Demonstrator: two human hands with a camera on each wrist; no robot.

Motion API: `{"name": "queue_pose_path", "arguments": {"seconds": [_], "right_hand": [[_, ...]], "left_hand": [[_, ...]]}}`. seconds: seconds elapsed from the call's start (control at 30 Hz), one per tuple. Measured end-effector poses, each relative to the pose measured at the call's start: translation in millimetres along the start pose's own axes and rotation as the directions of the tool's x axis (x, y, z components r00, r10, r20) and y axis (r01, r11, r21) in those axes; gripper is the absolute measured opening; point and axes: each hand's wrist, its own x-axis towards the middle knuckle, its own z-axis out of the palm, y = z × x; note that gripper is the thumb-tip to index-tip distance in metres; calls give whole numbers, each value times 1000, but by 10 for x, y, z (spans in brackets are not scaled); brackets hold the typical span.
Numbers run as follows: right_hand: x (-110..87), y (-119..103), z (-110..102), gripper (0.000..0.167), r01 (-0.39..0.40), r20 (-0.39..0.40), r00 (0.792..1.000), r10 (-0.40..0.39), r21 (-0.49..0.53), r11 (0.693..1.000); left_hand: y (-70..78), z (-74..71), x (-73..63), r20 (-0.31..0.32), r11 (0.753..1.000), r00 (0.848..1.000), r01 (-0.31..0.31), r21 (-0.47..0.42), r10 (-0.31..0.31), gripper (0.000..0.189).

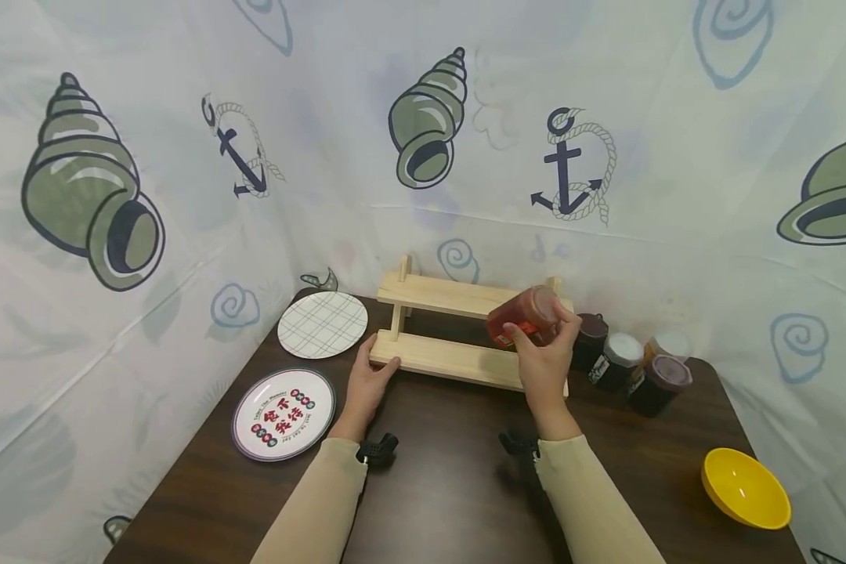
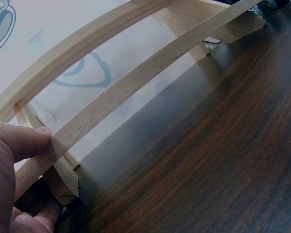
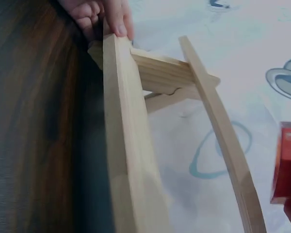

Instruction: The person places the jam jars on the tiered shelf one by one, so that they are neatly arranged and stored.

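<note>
A two-tier wooden rack (image 1: pixel 451 356) of pale boards stands at the back of the table. My left hand (image 1: pixel 363 388) grips the left end of its lower board, thumb on top and fingers beneath, as the left wrist view shows on the wooden board (image 2: pixel 111 99). In my right hand (image 1: pixel 546 368) is a tilted red jar (image 1: pixel 511 319) with a printed label, held in front of the upper board near its right side. Part of the red jar (image 3: pixel 287 165) shows at the right edge of the right wrist view.
Right of the rack stand several dark jars, one with a white lid (image 1: pixel 623 347), another with a purplish lid (image 1: pixel 670 371). A yellow bowl (image 1: pixel 746 487) sits front right. At left lie a checked plate (image 1: pixel 323 325) and a printed plate (image 1: pixel 284 415). A patterned curtain (image 1: pixel 310 157) hangs behind.
</note>
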Motion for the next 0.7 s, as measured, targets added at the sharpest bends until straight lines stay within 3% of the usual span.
{"name": "queue_pose_path", "arguments": {"seconds": [0.2, 0.4, 0.57, 0.7], "right_hand": [[186, 81, 285, 83, 25, 115, 993, -14, -97, 995], [220, 107, 576, 82, -18, 177, 983, 45, -153, 988], [349, 115, 806, 79, -26, 190, 979, 67, -210, 977], [384, 139, 922, 79, 0, 201, 977, 67, -319, 948]], "left_hand": [[-54, 16, 16, 10, 1000, 1000, -12, -7, 12, 82], [-114, -8, -71, -6, 1000, 1000, 9, -4, -9, 82], [-55, -8, -26, 5, 999, 1000, -16, -34, 16, 83], [-11, 17, -13, -3, 998, 1000, -7, -57, 7, 83]]}}
